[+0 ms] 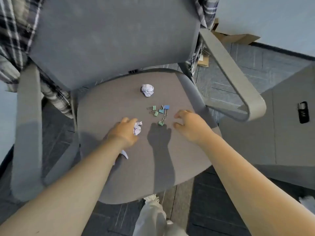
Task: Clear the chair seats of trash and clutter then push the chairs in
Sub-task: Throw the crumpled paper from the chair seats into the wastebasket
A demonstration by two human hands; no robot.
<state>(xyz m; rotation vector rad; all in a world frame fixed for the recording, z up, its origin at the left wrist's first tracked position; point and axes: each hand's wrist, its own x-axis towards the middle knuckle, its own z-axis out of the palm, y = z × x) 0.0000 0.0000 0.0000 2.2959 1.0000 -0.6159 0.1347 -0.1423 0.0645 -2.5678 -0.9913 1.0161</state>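
We close our left hand on a crumpled white paper ball; our right hand hovers released beside pastel metal binder clips, ready to gather.

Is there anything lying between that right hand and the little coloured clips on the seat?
Nothing visible. The right hand hovers open just right of the binder clips, with only bare chair seat between them. The far paper ball lies beyond the clips, and the left hand closes on another paper ball.

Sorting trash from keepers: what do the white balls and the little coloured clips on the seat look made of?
White balls: crumpled paper, matte, sharp creases. Coloured clips: likely painted metal binder clips with thin wire handles, too small to be sure. Seat: grey woven-looking fabric, matte.
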